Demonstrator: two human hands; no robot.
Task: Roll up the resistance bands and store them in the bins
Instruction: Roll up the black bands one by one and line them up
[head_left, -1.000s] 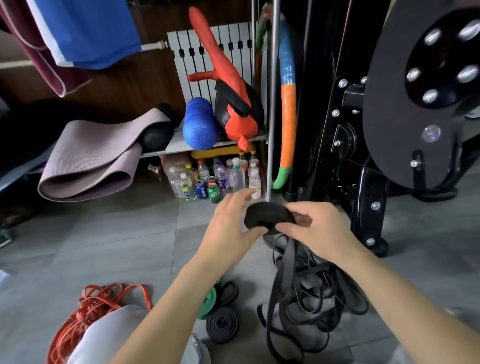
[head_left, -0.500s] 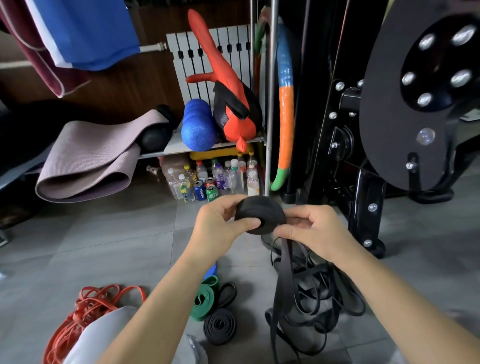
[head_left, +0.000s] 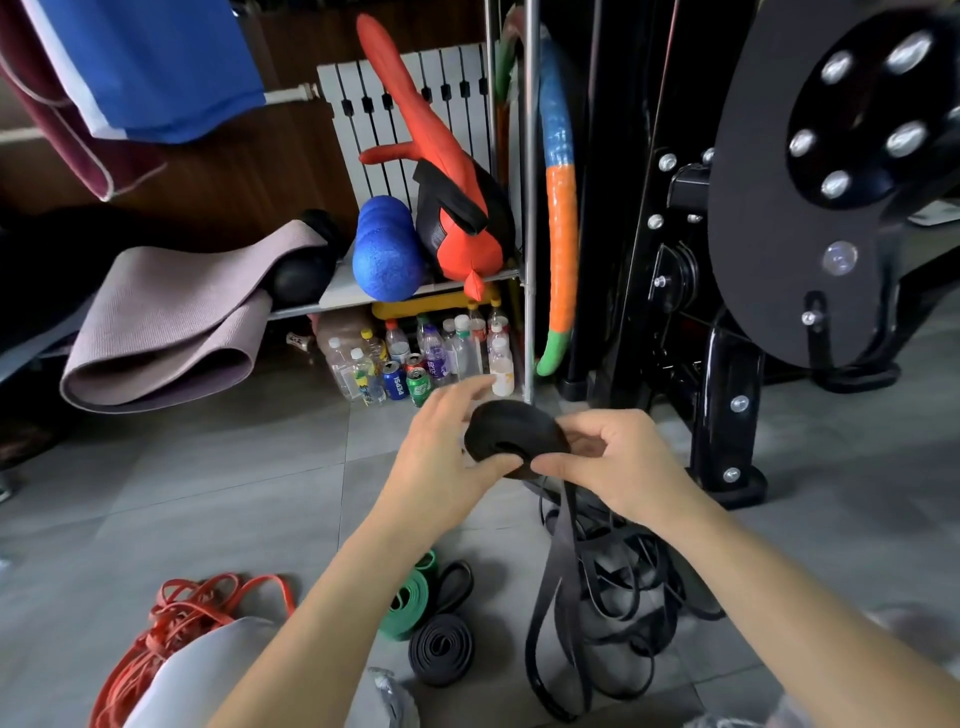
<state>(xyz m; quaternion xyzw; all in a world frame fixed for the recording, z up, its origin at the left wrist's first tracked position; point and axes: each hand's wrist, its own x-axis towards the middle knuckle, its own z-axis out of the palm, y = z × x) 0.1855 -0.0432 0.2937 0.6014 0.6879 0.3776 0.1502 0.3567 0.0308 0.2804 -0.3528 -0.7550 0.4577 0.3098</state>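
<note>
At frame centre, the left hand cups and the right hand pinches a half-wound coil of flat black rubber resistance band. Its loose tail hangs into the tangled black pile below. If the pinch slackens, the coil could spring open, and the tail may snag. A blue can reads PEPSI.

Black, orange-red and green on grey floor tiles
Black coil with black trailing strap; orange-red tangle; green roll; black floor roll; blue foam roller; mauve mat; hoop banded blue, orange, green.
</note>
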